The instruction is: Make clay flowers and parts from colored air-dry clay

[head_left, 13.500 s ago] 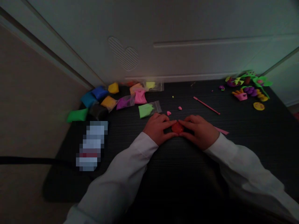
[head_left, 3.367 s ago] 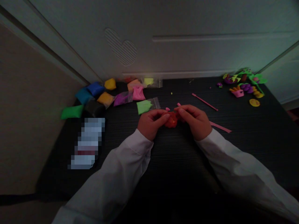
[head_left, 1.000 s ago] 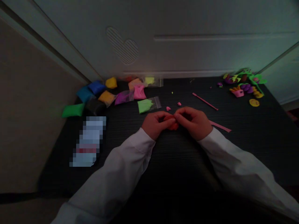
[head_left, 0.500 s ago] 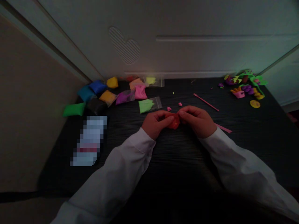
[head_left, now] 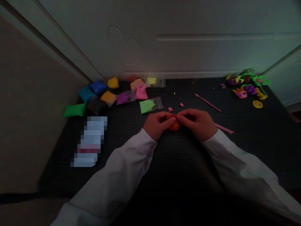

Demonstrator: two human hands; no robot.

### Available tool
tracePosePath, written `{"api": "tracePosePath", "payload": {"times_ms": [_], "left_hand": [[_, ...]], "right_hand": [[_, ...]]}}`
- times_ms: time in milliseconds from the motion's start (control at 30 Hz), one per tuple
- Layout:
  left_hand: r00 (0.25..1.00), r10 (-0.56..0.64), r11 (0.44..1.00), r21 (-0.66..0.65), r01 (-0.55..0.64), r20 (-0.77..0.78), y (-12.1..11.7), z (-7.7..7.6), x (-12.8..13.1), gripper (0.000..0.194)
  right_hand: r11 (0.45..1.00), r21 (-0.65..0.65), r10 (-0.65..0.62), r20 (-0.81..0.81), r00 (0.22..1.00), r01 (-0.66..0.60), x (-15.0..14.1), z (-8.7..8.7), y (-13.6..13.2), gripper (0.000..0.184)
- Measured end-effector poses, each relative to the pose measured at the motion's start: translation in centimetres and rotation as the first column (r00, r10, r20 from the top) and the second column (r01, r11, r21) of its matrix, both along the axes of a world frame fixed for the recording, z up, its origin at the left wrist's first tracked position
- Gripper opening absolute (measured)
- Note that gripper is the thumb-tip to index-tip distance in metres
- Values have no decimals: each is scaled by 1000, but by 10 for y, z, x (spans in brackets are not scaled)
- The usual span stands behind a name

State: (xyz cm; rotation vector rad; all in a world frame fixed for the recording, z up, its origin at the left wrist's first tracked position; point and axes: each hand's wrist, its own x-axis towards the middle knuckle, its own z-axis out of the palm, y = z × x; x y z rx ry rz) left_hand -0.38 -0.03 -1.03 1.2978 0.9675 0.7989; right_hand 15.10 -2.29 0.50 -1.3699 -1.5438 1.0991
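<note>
A red lump of modelling clay (head_left: 174, 126) with small yellowish specks is pinched between my two hands above the dark table. My left hand (head_left: 157, 125) grips its left side, thumb on top and fingers behind. From the right, my right hand (head_left: 198, 123) presses thumb and forefinger on its upper edge. Just beyond the fingers lie two small pink clay pieces, one (head_left: 170, 109) nearer the left hand and the other (head_left: 181, 104) a little farther back. A pink flat-ended tool (head_left: 224, 128) lies partly behind my right hand.
A thin pink stick tool (head_left: 208, 102) rests farther back. Bagged clay, including a light green packet (head_left: 147, 106) and a green one (head_left: 74, 110), lines the back left. A blurred-out phone (head_left: 90, 141) lies left. Finished clay figures (head_left: 250, 86) crowd the back right corner, before a white panel (head_left: 199, 53).
My right hand has shifted slightly left and its fingers now sit closer to my left thumb on the red clay. My left hand has hardly moved.
</note>
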Motion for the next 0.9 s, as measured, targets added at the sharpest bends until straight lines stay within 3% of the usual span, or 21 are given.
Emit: {"api": "tracePosePath", "payload": {"times_ms": [133, 400, 600, 900], "left_hand": [[1000, -8, 1000, -15, 8, -10, 0, 0, 0, 17], [995, 52, 999, -20, -51, 88, 3, -5, 0, 24], [994, 85, 996, -1, -85, 75, 3, -4, 0, 25], [998, 48, 999, 4, -48, 29, 2, -2, 0, 21]], "right_hand": [[996, 75, -54, 91, 994, 47, -1, -1, -2, 18], [995, -34, -97, -202, 975, 92, -5, -4, 0, 24], [997, -58, -66, -220, 973, 55, -5, -4, 1, 16], [991, -107, -96, -210, 973, 75, -6, -1, 0, 15]]}}
